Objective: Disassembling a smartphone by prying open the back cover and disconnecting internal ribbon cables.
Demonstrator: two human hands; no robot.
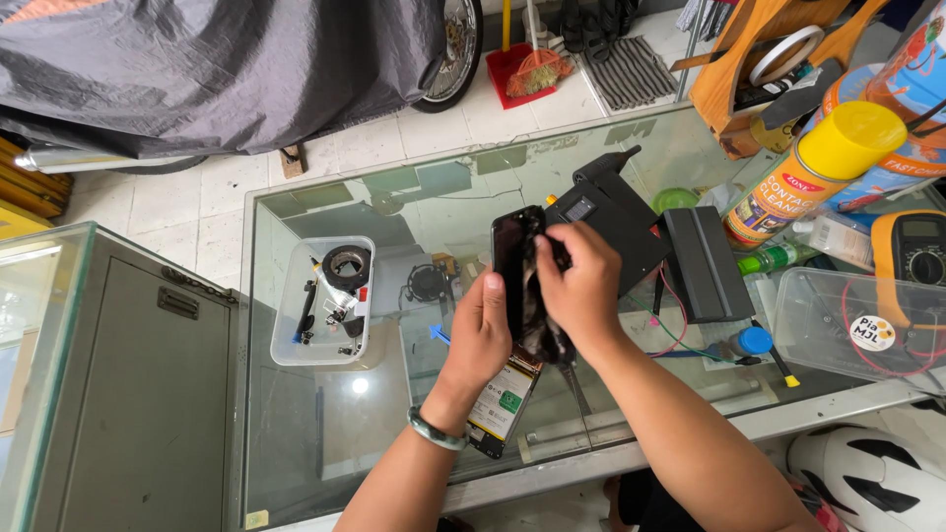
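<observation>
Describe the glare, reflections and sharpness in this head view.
Head view: daylight, sharp throughout; a small bright glare spot on the glass counter near the clear tray; faint reflections across the glass; the dark phone in the left hand shows slight sheen; edges bend outward.

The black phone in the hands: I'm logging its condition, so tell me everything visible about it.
The black phone is a slim, dark, glossy slab, held upright on edge above the glass counter. The left hand grips its lower part from behind; the right hand presses a dark cloth against its face. Its screen looks unlit. No cracks can be made out.
</observation>
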